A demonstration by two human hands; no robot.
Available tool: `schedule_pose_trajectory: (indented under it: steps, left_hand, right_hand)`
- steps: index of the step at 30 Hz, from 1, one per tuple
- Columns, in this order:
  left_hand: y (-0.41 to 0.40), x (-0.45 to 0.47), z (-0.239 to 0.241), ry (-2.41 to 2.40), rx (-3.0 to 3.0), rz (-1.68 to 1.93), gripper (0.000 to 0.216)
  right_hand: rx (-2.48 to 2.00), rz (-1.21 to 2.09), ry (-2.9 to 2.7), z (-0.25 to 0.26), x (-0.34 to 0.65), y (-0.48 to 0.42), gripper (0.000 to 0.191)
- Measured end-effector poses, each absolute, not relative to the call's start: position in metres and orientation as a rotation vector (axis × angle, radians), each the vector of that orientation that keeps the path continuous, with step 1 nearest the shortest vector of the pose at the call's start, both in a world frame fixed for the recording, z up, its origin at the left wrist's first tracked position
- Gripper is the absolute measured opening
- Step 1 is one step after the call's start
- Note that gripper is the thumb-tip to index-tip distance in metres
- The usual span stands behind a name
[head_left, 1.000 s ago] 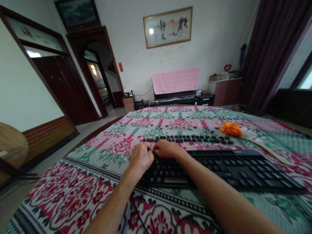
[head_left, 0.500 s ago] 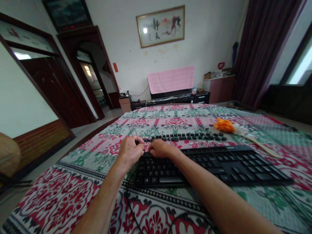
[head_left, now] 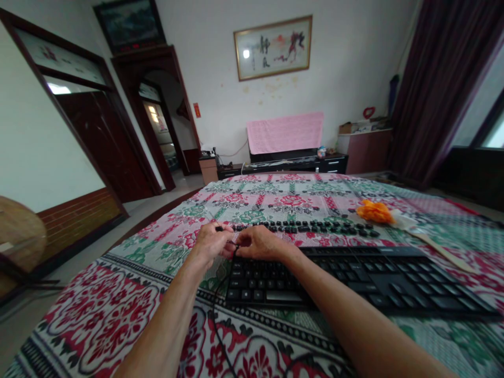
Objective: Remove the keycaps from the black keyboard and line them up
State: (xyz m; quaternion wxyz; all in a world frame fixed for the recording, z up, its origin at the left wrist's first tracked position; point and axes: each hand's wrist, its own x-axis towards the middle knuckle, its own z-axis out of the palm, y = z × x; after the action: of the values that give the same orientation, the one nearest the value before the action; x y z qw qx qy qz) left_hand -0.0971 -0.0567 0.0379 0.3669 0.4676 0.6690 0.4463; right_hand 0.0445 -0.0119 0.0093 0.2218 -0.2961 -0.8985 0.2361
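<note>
Hands (head_left: 205, 244) (head_left: 260, 243) part-curled: tool (head_left: 219, 229) in left, keyboard (head_left: 388, 281) under right

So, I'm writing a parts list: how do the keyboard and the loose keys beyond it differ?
The keyboard is one long slab; the loose keys are small separate pieces in rows. The keyboard lies nearer the person; the loose keys lie farther off. Both are black, on the patterned tablecloth.

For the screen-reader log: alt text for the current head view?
A person's left hand, holding a small dark item, and right hand are close together at the far left corner of a black keyboard. Loose keys lie beyond it on a flowered tablecloth.
</note>
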Motion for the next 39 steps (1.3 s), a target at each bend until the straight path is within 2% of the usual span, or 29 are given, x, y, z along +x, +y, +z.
schedule_pose_trajectory:
  steps: [12,21,27,33,39]
  left_hand:
    - [-0.054,-0.101,0.029,1.479,1.073,1.241,0.022]
    - [-0.048,-0.090,0.018,1.366,1.193,1.419,0.023]
    - [-0.041,-0.082,0.005,1.437,1.316,1.518,0.026]
    - [-0.034,-0.102,0.000,1.592,1.181,1.712,0.030]
    - [-0.022,-0.130,-0.032,1.789,1.186,1.611,0.026]
  right_hand:
    - [-0.920,0.563,-2.378,0.006,0.043,-0.010,0.020]
    - [-1.220,0.676,-2.093,0.005,0.040,-0.002,0.022]
    - [-1.382,0.693,-1.963,0.007,0.038,0.001,0.023]
    - [-1.422,0.618,-2.012,0.010,0.041,0.000,0.030]
    - [-1.372,0.513,-2.260,0.004,0.042,-0.001,0.027]
